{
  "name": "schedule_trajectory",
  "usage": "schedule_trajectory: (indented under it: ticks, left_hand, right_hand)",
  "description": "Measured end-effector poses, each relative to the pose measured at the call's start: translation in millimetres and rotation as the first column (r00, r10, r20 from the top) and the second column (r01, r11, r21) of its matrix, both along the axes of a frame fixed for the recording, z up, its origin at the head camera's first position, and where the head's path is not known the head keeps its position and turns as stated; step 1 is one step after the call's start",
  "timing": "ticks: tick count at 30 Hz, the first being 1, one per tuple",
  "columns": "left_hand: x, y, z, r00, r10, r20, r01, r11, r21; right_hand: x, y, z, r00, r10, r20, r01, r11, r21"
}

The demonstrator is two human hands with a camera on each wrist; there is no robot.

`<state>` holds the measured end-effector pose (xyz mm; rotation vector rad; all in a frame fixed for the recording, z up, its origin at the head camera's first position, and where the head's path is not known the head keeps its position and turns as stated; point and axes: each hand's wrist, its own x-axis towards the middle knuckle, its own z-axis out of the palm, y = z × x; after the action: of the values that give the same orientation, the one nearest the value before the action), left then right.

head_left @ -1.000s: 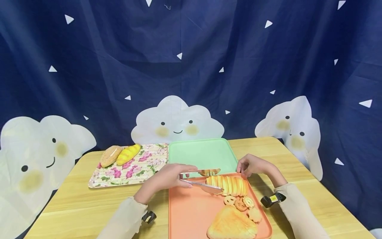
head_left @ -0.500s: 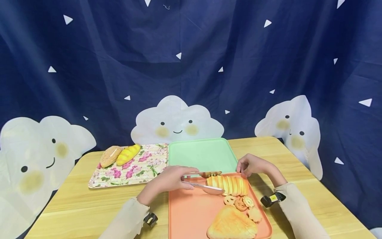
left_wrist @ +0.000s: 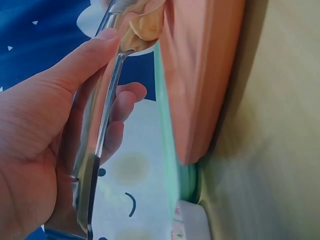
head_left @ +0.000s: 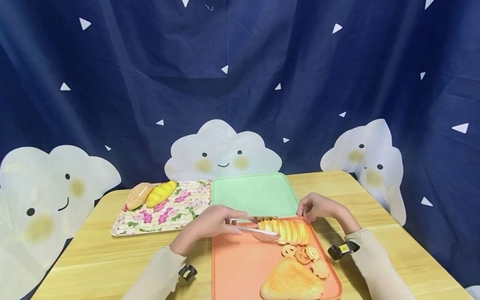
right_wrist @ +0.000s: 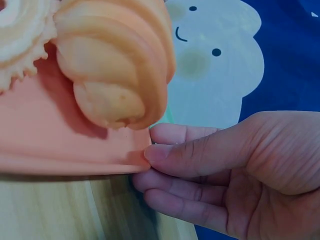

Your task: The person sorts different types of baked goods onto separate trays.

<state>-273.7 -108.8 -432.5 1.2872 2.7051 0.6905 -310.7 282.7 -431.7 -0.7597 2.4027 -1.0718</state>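
In the head view my left hand [head_left: 213, 223] holds a pair of metal tongs [head_left: 258, 231]. The tongs' ends lie on either side of the left end of a ridged, golden bread roll [head_left: 290, 232], which rests at the far right of an orange tray [head_left: 236, 266]. Seen from the left wrist, thumb and fingers lie along the two arms of the tongs [left_wrist: 95, 145]. My right hand [head_left: 318, 207] grips the tray's far right corner; in the right wrist view its thumb [right_wrist: 175, 157] presses on the rim, close to the roll [right_wrist: 120, 65].
Several small cookies [head_left: 301, 255] and a large triangular bread [head_left: 292, 281] lie nearer on the orange tray. A green tray [head_left: 251, 189] adjoins its far edge. On the left a floral tray [head_left: 157, 227] bears a seeded bun [head_left: 139, 196] and a yellow bread [head_left: 161, 193].
The arms of the tongs have drawn slightly closer together around the roll's left end, and the roll has shifted a touch to the left. My right hand stays at the tray corner.
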Motion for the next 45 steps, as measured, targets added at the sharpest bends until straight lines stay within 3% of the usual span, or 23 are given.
schedule_trajectory:
  ticks: [11,23,28,33,39,45]
  left_hand:
    - [-1.2,-11.6,7.9,0.999,0.042,0.004,-0.042,0.998,0.051]
    - [6.0,-31.9,36.3,0.992,0.120,-0.027,-0.117,0.989,0.094]
    - [7.5,-45.1,45.4,0.984,0.152,-0.090,-0.142,0.983,0.113]
    - [4.8,-62.0,51.4,0.965,0.196,-0.172,-0.175,0.976,0.129]
    - [4.6,-88.7,55.7,0.936,0.286,-0.204,-0.259,0.954,0.149]
    - [5.7,-120.4,54.1,0.865,0.392,-0.313,-0.352,0.919,0.178]
  right_hand:
    - [1.9,0.6,-1.0,1.000,-0.016,0.012,0.017,1.000,-0.003]
    - [-1.3,-0.7,-1.3,1.000,0.004,0.004,-0.004,1.000,-0.012]
    - [-1.8,-0.2,0.0,1.000,0.027,0.005,-0.027,0.999,-0.023]
    - [-0.3,1.0,1.1,1.000,0.026,0.004,-0.026,0.999,-0.020]
    - [0.8,1.5,1.3,1.000,0.016,0.004,-0.016,1.000,-0.014]
    - [-1.4,2.6,-1.4,1.000,0.013,-0.007,-0.013,1.000,0.001]
